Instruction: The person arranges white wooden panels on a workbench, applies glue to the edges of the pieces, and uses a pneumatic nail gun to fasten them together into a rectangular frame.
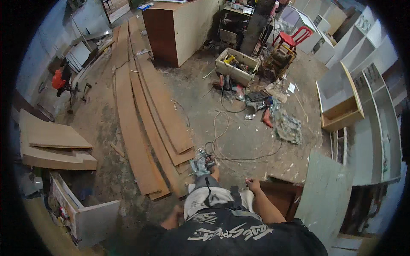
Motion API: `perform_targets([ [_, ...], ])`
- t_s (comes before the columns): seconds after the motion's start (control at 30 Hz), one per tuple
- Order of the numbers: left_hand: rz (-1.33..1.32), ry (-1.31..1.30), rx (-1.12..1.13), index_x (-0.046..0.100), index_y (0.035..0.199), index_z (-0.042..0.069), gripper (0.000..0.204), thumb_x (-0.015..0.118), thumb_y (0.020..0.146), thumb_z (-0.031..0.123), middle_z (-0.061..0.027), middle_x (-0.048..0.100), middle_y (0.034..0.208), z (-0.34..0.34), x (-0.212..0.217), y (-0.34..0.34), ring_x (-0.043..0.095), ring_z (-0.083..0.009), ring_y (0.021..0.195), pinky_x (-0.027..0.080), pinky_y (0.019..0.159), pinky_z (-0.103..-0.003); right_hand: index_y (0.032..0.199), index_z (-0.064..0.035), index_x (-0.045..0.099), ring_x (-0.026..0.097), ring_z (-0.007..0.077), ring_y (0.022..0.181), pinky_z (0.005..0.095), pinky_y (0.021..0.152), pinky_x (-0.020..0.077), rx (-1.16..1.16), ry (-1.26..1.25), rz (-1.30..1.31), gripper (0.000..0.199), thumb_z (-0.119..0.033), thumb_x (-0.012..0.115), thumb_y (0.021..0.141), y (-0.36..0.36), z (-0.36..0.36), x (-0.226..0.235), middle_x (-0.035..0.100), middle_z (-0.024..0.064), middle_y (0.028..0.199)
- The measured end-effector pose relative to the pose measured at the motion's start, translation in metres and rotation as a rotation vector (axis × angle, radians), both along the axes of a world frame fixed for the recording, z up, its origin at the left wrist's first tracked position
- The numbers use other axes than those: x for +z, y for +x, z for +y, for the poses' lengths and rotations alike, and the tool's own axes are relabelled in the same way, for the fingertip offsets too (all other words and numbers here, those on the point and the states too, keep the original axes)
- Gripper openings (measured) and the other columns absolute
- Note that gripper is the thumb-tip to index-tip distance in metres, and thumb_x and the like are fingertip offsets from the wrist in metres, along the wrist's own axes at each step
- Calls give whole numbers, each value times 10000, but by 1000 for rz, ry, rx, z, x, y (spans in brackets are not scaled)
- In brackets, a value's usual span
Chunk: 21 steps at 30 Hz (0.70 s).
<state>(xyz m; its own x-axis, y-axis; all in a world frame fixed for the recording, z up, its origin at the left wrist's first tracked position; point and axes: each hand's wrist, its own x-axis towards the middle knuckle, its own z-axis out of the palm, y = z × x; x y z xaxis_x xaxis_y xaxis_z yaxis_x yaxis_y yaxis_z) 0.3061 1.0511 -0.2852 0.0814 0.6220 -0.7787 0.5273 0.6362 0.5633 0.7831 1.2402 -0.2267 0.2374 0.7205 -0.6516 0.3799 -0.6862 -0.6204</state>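
Note:
My right hand [253, 185] is at the right of my body, its fingers closed. At the fingertips is a tiny pale-pink spot, too small to make out. Beside that hand is a brown wooden panel or box [277, 197]. My left hand [174, 214] is low at my left side, small and smeared, its fingers not clear. It seems apart from the long brown boards [147, 128] on the floor ahead of it. Just in front of my legs, a crumpled grey-blue bundle [199, 163] sits by the ends of those boards.
A cable [222, 147] loops over the floor ahead. Beyond it are a tool-filled crate [237, 68], a drill [224, 83], crumpled plastic [286, 126] and a red chair [294, 37]. Cabinets [376, 119] and a pale green panel [322, 194] stand right. Cut boards [55, 141] lie left.

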Motion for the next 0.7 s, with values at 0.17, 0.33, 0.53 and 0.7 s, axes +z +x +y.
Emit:
perform_targets([
  [0.17, 96, 479, 201, 680, 986, 0, 168, 618, 956, 153, -87, 680, 891, 359, 48, -26, 613, -167, 811, 505, 725, -354, 1024, -29, 740, 666, 183, 804, 365, 694, 522, 343, -150, -252, 299, -286, 771, 874, 20, 121, 0, 733, 83, 943],
  [0.33, -183, 572, 645, 656, 1175, 44, 293, 674, 971, 254, -71, 678, 1025, 614, 102, -62, 621, -171, 897, 513, 798, -327, 843, -32, 736, 667, 222, 731, 418, 666, 525, 175, -119, -201, 134, -162, 712, 824, -37, 248, -11, 706, 79, 797],
  [0.53, -892, 489, -28, 594, 1354, 76, 430, 670, 985, 283, -12, 621, 1186, 760, 206, -34, 588, -159, 1119, 448, 1031, -362, 823, -47, 728, 683, 269, 732, 444, 666, 535, 287, -155, -281, 155, -178, 657, 864, -66, 385, -76, 707, 95, 780],
  [0.7, -874, 196, -210, 677, 1305, 96, 328, 660, 991, 190, -65, 693, 1270, 770, 291, -87, 599, -177, 1211, 439, 1078, -367, 907, -64, 729, 697, 308, 789, 454, 701, 542, 441, -138, -217, 236, -273, 620, 894, -124, 562, -121, 720, 123, 828],
])
